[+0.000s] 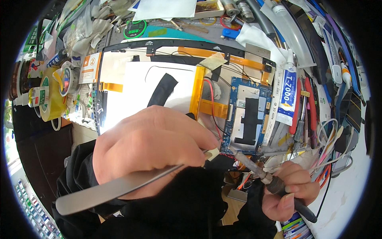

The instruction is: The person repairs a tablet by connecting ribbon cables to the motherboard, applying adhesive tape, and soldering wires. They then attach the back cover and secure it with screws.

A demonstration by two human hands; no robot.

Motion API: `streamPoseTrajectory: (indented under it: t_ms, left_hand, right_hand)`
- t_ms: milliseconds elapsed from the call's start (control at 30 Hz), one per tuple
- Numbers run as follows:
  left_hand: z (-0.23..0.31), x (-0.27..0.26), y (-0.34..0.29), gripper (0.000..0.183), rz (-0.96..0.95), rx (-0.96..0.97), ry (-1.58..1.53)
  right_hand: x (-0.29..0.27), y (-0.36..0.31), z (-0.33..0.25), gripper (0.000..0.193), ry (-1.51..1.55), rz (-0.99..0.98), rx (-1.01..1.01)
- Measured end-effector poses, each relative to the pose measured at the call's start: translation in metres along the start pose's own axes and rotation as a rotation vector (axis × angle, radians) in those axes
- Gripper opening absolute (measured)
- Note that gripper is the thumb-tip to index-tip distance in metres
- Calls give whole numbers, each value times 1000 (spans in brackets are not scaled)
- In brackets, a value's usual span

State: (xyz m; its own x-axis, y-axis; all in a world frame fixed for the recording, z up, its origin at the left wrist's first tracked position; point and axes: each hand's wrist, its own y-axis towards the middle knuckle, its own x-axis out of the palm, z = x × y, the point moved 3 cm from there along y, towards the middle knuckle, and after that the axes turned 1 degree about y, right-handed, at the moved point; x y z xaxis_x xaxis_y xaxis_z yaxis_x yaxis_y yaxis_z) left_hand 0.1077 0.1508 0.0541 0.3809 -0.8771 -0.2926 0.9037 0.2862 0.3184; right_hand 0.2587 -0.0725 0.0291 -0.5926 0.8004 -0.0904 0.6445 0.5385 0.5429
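Observation:
My left hand is closed around metal tweezers, whose broad end sticks out to the lower left. Its fingertips are at the lower left corner of a blue circuit board, close to thin red wires. In my right hand is a soldering iron, held like a pen, with its tip at the board's lower edge. The board sits in an opened tablet, beside a white battery with black tape on it. My left hand hides the tweezers' tips and the tablet's lower part.
Right of the tablet lie a white and blue glue tube, red-handled tools and tangled cables. Tape rolls and a small bottle stand at the left. A green solder reel and a white sheet are behind it.

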Motion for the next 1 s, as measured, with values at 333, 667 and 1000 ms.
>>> streamPoseTrajectory:
  t_ms: [333,667,1000]
  left_hand:
    - [-1,-1,-4,29,-37,40,68]
    - [-4,-2,-5,28,-41,71,54]
    - [-5,-3,-5,27,-60,110,60]
  right_hand:
    - [3,-6,2,29,-10,14,12]
    - [3,-3,2,28,26,-41,18]
    - [3,-3,2,26,25,-44,18]
